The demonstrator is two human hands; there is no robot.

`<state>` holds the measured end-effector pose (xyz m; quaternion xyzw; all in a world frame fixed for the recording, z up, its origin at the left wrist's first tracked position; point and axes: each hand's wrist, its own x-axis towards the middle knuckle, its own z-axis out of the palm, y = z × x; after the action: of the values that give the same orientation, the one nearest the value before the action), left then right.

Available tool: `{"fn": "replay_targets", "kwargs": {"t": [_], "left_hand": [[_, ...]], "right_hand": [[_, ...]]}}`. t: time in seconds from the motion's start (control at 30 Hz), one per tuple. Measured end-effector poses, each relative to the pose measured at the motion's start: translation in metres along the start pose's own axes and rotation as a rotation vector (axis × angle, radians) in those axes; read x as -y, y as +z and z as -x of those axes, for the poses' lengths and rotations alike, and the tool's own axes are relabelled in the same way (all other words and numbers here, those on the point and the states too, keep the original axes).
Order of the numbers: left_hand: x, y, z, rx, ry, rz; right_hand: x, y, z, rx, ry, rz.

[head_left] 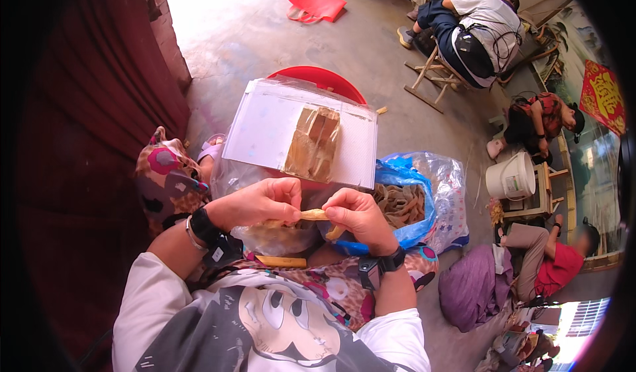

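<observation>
Between my two hands a short yellowish strip [313,214] is stretched, thin and slightly twisted; its exact kind I cannot make out. The fingers of my left hand [271,201] pinch its left end. My right hand [361,218] pinches the right end, and a bent yellowish piece [335,233] hangs below those fingers. Just beyond my hands lies a white board [258,130] bearing a tape-wrapped brown block [306,153]. Close to my right hand, a blue plastic bag [429,203] holds several brownish curled pieces [401,205].
Under the board's far side shows a red basin [318,75]. Across my lap lies a yellow flat stick [281,262]. A red bag [315,4] rests on the floor ahead. To the right are seated people, a white bucket [511,177] and a purple sack [474,286].
</observation>
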<state>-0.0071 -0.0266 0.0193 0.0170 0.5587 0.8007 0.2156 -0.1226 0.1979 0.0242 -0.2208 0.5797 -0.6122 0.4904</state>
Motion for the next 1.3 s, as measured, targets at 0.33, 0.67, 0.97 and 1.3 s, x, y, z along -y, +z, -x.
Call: {"fn": "replay_targets", "kwargs": {"t": [0.33,0.67,0.97,1.3], "left_hand": [[-0.016,-0.007,-0.026,-0.662,0.835,-1.347],[-0.002,-0.002,-0.030,-0.783,0.604,-1.566],[0.000,-0.010,-0.013,-0.905,0.589,-1.604],[0.015,-0.010,0.006,-0.402,0.449,-1.225]], "right_hand": [[0.001,-0.004,-0.041,-0.292,-0.402,0.322],[0.008,0.009,-0.044,-0.506,-0.437,1.063],[0.000,-0.019,-0.024,-0.719,-0.409,0.850],[-0.009,-0.029,0.006,-0.236,-0.048,0.139]]}}
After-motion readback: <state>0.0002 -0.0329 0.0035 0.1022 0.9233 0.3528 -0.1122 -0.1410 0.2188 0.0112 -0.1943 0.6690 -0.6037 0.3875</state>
